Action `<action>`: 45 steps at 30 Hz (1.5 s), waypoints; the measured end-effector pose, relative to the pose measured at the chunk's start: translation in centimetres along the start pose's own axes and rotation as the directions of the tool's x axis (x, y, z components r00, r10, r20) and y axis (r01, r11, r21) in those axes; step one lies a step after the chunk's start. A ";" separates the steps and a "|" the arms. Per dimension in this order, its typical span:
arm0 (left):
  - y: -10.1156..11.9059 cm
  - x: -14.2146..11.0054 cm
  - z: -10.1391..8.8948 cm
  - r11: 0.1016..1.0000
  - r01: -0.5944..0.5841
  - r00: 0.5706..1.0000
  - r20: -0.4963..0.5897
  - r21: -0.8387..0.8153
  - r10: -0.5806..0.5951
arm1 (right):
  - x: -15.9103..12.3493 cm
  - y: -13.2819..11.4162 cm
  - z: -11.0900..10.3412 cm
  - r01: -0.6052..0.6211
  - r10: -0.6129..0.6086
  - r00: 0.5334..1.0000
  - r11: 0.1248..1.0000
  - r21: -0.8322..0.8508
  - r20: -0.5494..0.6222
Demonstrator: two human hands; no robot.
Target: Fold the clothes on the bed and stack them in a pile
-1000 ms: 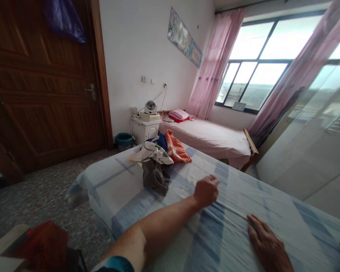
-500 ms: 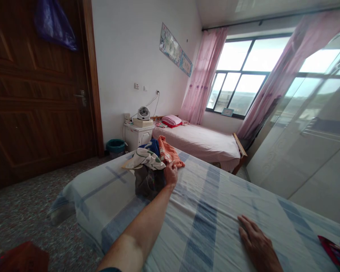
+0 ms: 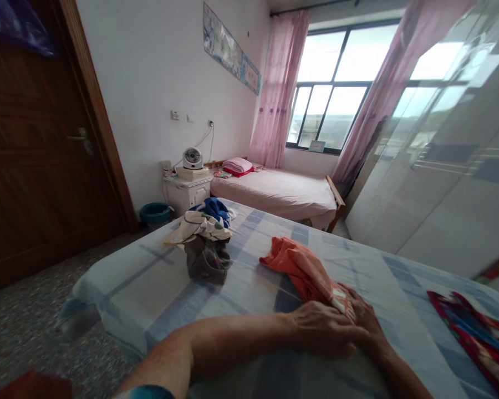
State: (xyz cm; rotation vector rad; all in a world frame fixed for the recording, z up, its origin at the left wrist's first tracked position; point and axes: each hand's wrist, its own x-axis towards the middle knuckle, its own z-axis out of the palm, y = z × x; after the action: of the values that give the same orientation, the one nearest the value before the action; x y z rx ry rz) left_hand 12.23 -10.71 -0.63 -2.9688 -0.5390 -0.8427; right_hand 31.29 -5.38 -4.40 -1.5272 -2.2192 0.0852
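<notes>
An orange garment [image 3: 301,266] with a white print lies crumpled across the checked bed sheet [image 3: 253,238]. Its near end is bunched at my two hands, which meet at the right of centre. My left hand [image 3: 328,328] reaches across from the left and is closed on this end, its fingertips partly hidden. Against the far side of the print, my right hand [image 3: 363,316] grips the cloth with bent fingers. Left of them is a loose heap: a blue garment [image 3: 214,209], a white garment with green patches [image 3: 202,224] and a dark grey garment [image 3: 208,259].
A red patterned cloth [image 3: 478,338] lies on the bed at the right. Beyond the bed stand a pink-sheeted bed [image 3: 274,191], a white nightstand [image 3: 187,191] with a small fan [image 3: 192,158], and a teal bin [image 3: 154,212]. The wooden door [image 3: 37,149] is at the left.
My left hand has carried the orange garment from the heap rightward and nearer. My right hand, lying flat on the sheet before, has come to the garment. The view has swung right.
</notes>
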 end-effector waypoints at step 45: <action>-3.5 -4.9 -2.7 0.866 0.494 0.869 -0.039 0.073 -0.493 | -1.4 -9.6 -4.4 -0.289 0.147 0.957 0.521 0.803 0.249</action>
State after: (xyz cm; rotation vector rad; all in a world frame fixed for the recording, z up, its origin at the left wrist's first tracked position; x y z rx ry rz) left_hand 5.78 -9.28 -1.18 -2.7721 -1.3379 -0.8395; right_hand 25.04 -11.21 1.94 -1.2039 -1.6022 1.2097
